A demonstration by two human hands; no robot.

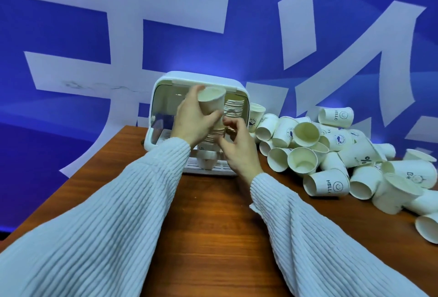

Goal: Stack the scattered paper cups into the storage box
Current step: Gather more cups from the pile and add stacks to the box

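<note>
Between both hands [192, 116], cup stack [213, 116]

Storage box [163, 97] sits on table [208, 225] at far edge, ahead of you, its opening facing you. Inside box, right part: nested stack of cups [233, 113]. Your left hand [192, 120] grips cup stack [212, 109] in front of box opening; your right hand [239, 150] just right of it, fingers at stack's lower part. Pile of loose paper cups [331, 154] on table right of box, spreading toward right edge. Wall banner [94, 36] behind table.
</note>
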